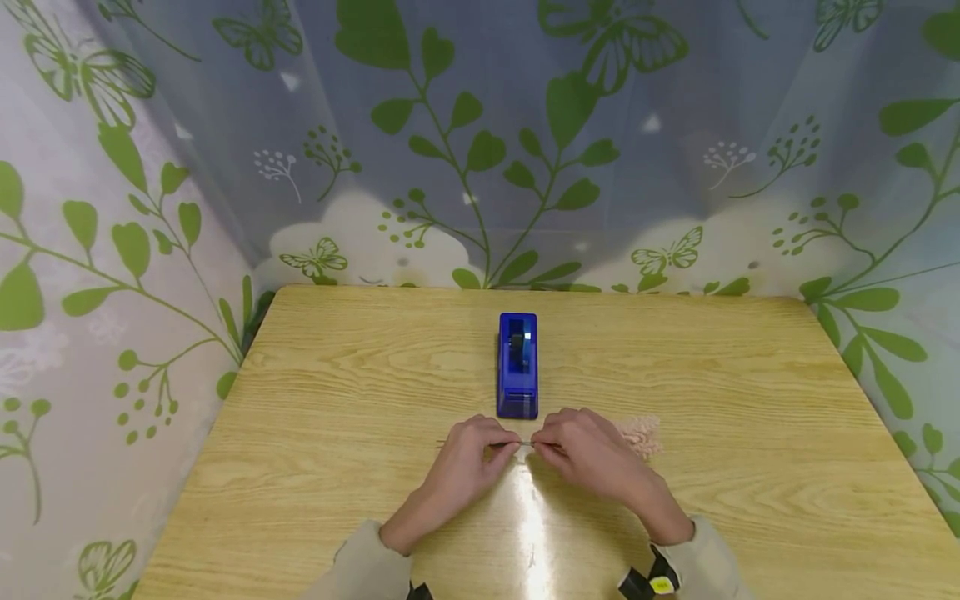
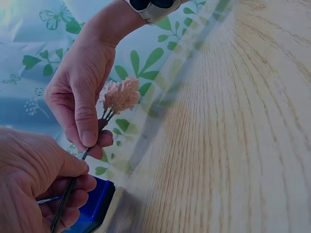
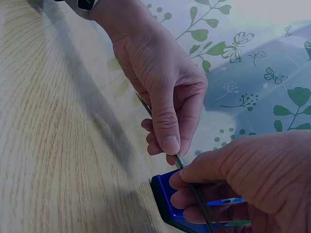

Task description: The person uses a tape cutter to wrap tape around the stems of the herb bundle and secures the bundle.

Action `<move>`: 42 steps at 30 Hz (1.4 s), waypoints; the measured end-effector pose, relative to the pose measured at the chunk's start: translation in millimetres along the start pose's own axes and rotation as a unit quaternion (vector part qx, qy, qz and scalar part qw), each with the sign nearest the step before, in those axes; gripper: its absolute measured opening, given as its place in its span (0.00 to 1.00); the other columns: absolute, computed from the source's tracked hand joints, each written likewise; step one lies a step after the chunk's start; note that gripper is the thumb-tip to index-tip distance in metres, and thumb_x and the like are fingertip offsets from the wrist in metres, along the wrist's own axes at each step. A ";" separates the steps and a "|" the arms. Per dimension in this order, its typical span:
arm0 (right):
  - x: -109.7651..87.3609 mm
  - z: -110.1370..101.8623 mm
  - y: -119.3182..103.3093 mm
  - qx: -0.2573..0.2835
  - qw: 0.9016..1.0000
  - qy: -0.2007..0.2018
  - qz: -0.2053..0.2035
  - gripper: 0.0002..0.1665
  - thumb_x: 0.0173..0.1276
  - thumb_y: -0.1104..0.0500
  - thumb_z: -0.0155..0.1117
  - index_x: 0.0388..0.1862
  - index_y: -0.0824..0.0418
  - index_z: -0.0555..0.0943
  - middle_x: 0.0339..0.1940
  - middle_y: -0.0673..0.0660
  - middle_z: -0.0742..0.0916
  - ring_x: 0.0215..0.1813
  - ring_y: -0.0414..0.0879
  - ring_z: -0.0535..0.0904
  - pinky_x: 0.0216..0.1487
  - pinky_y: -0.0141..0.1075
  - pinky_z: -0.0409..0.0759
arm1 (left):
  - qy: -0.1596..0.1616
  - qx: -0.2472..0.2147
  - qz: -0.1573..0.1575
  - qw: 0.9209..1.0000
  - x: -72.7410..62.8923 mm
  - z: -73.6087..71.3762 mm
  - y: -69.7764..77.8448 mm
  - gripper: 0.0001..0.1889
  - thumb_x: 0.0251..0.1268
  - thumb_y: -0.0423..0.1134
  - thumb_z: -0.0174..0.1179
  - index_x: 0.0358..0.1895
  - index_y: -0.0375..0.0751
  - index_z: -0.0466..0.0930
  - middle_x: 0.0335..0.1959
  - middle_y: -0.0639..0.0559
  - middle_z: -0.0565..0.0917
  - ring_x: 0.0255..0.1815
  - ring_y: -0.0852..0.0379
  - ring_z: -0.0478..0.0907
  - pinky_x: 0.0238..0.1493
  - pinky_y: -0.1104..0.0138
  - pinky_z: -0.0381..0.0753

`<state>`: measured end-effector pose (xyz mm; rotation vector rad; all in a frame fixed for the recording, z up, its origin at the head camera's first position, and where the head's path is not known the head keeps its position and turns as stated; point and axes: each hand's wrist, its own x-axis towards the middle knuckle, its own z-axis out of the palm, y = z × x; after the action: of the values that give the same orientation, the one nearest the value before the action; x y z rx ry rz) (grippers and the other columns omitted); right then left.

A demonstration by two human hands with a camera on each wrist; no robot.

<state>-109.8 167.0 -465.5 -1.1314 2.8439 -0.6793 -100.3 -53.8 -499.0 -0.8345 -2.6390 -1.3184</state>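
An artificial flower with a fluffy pink head [image 1: 642,437] and a thin dark stem [image 2: 61,208] lies crosswise between the two hands. My left hand [image 1: 467,460] pinches the stem between thumb and fingers. Close by on the right, my right hand [image 1: 592,457] pinches the same stem nearer the flower head, which shows beyond that hand. Only a short stretch of stem shows between the fingertips, with a small pale shiny bit on it in the right wrist view. Just behind both hands stands a blue tape dispenser [image 1: 517,367], apart from them.
The wooden table [image 1: 337,358] has its back edge against a curtain [image 1: 480,167] printed with leaves and butterflies, which also hangs along both sides. A dark device with a yellow mark [image 1: 660,585] sits at the right wrist.
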 end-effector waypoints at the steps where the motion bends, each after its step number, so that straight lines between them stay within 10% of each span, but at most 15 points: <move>1: -0.3 -0.1 0.1 0.001 1.000 0.001 0.000 0.12 0.73 0.65 0.67 0.29 0.53 0.86 0.24 0.41 0.79 0.25 0.32 0.66 0.25 0.26 0.67 | 0.001 0.001 -0.001 1.000 -0.1 0.1 0.1 0.04 0.65 0.28 0.71 0.40 0.37 0.92 0.34 0.51 0.90 0.35 0.58 0.84 0.39 0.70 0.84; 42: -2.0 0.3 1.3 -0.048 0.998 0.043 0.008 0.04 0.65 0.62 0.77 0.35 0.53 0.94 0.29 0.43 0.89 0.31 0.37 0.82 0.34 0.34 0.81 | -0.025 0.022 -0.045 0.998 -0.5 1.1 1.0 0.07 0.76 0.36 0.63 0.43 0.39 0.91 0.38 0.52 0.90 0.39 0.60 0.83 0.41 0.68 0.82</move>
<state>-109.2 168.9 -466.6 -1.1166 2.9846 -0.6128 -99.2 -52.7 -499.2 -0.7606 -2.7637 -1.2713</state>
